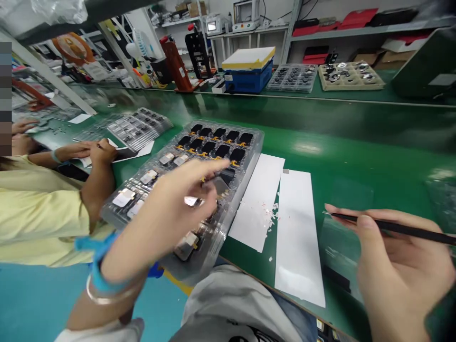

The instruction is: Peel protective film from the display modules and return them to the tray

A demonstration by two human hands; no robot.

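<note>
My left hand (178, 199), with a blue band on the wrist, is over a clear plastic tray (254, 142). Its index finger is stretched out and the thumb is apart from it. A dark square screen (228, 176) lies by these fingertips; whether they touch it I cannot tell. Several black screens with orange flex tabs (237, 154) fill the tray's far rows, and white-backed parts (124, 197) lie in the nearer left pockets. On the right, my right hand (402, 266) grips black tweezers (392, 228), their fine metal tips pointing left.
Two white paper sheets (297, 237) (254, 204) lie right of the tray, with small white scraps (272, 216) between them. A co-worker's hands (101, 151) are at the left beside stacked trays (138, 128). A blue box (249, 78) and part trays (294, 77) stand on the back ledge.
</note>
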